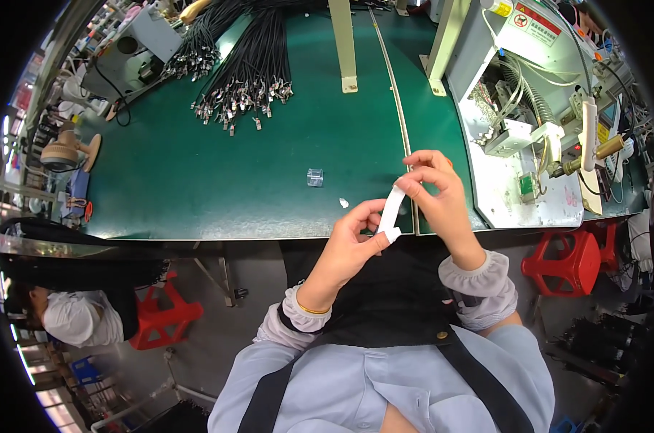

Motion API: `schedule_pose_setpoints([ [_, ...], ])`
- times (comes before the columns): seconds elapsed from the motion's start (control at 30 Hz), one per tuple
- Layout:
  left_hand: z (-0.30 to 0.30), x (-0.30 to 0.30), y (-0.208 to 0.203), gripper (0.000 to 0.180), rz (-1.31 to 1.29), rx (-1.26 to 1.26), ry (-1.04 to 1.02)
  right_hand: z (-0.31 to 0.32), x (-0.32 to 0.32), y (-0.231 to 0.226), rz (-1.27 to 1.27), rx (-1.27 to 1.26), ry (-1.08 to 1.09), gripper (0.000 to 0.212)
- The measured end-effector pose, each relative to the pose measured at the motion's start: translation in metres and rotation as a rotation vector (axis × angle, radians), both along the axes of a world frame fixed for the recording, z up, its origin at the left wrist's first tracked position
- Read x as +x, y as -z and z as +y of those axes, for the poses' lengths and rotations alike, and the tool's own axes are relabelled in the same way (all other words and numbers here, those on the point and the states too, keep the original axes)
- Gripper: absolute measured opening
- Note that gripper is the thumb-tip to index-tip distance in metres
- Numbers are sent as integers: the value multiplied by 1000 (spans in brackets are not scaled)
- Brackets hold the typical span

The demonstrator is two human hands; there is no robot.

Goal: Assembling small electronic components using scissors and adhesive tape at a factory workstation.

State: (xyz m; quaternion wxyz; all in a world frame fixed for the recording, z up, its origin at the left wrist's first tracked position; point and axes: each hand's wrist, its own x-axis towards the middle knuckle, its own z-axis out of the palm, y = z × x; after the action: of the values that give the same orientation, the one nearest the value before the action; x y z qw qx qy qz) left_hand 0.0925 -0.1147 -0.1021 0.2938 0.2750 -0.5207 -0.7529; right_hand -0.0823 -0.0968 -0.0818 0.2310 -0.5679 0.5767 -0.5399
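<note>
Between my two hands, near the front edge of the green table (269, 195), a white tape strip (391, 208) is stretched. My left hand (345, 249) is closed on its lower end, and white material covers the tip of the left thumb; whether that is the same strip I cannot tell. The upper end is pinched between thumb and fingertips of my right hand (442, 202). To the left of the hands lie a small clear plastic piece (315, 177) and a crumpled white scrap (343, 203).
Black cables (251, 65) with metal ends lie in bundles at the far left. A long thin rail (395, 94) runs back beside my right hand, near two cream posts. An open machine (529, 137) stands on the right. Red stools (564, 261) and another person (85, 317) are below table height.
</note>
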Motion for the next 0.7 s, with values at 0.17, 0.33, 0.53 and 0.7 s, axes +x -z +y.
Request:
schedule_pose_setpoints([
  [0.17,-8,11,-2,43,36,61,-32,7,-44,10,187,141,152,14],
  [0.33,-23,21,0,47,7,14,-161,33,-52,9,785,230,-36,36],
  [0.53,-31,26,-3,49,46,-61,-104,17,-58,0,1013,-33,-76,49],
  [0.7,-30,24,-3,48,59,-120,-123,6,-69,5,1104,242,-190,40],
])
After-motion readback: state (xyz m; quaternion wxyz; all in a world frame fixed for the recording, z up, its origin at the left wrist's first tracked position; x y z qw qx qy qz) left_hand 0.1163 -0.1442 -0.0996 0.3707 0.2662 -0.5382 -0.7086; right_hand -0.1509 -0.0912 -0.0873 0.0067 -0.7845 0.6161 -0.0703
